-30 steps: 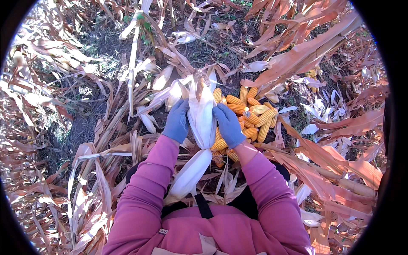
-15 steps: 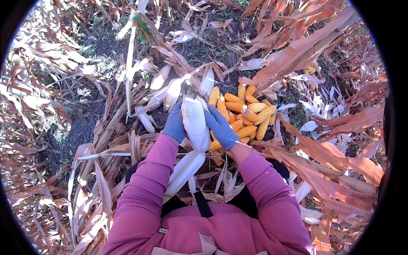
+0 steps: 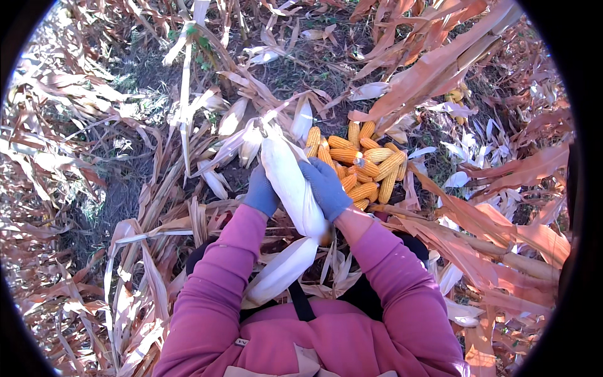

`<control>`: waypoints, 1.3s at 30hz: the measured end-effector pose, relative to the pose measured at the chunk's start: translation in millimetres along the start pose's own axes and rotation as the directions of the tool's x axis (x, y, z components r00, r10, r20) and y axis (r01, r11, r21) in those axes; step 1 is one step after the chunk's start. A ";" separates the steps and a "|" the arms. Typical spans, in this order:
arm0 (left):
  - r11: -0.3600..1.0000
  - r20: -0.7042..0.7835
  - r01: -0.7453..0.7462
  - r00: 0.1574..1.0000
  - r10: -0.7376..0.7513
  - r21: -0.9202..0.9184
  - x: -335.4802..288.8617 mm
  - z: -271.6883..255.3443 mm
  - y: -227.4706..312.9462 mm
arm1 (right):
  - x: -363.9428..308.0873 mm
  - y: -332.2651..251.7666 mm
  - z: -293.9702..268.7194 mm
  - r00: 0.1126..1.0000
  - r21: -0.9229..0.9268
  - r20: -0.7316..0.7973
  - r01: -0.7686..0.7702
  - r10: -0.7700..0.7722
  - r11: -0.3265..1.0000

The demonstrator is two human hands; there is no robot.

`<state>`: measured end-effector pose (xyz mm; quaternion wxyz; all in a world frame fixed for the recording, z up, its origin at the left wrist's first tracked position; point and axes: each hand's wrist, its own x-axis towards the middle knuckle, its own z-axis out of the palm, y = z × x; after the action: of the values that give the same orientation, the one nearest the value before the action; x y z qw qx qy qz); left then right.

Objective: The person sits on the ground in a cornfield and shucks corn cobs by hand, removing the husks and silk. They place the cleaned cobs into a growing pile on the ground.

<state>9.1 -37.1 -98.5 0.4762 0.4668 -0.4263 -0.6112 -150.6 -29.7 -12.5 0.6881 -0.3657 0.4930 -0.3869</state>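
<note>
An ear of corn (image 3: 289, 179) in its pale dry husk lies tilted between my two gloved hands. My left hand (image 3: 261, 190) is closed against its left side, the fingers partly behind the husk. On the other side, my right hand (image 3: 325, 188) grips the husk. One broad husk leaf (image 3: 282, 270) hangs peeled back toward my body, and a small dark, blurred spot shows at the ear's near end. Just beyond my right hand lies a heap of bare orange corn cobs (image 3: 364, 166), part of it hidden by that hand.
Several ears in husk, one by the stalks (image 3: 217, 181) and another farther off (image 3: 303, 117), lie around. Dry corn stalks (image 3: 452, 63) lean in from the far right. More yellow cobs (image 3: 457, 100) lie beyond them. Dry leaves (image 3: 138, 251) litter the ground at left.
The ear has tilted, its near end swinging right and closer to me. Both hands have come slightly nearer my body, and the peeled leaf has shifted right with the ear.
</note>
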 end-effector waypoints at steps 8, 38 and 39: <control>0.953 -0.008 0.148 0.988 -0.156 -0.265 -25.9 44.7 83.8 | 11.6 -0.7 -9.4 0.919 -0.263 -0.206 0.279 -0.336 0.924; 0.988 -0.249 -0.038 0.965 0.076 0.152 -4.7 8.7 100.2 | -24.7 -65.9 -17.5 0.949 -0.072 0.314 0.025 -0.001 0.997; 0.928 -0.268 0.012 0.959 0.095 0.372 -9.1 17.9 103.2 | -19.2 -58.0 -17.4 0.987 -0.112 0.134 0.099 -0.084 0.989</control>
<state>11.6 -45.7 6.3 0.4483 0.6210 -0.4717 -0.4370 -181.3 -39.8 42.1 0.6771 -0.4523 0.4524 -0.3638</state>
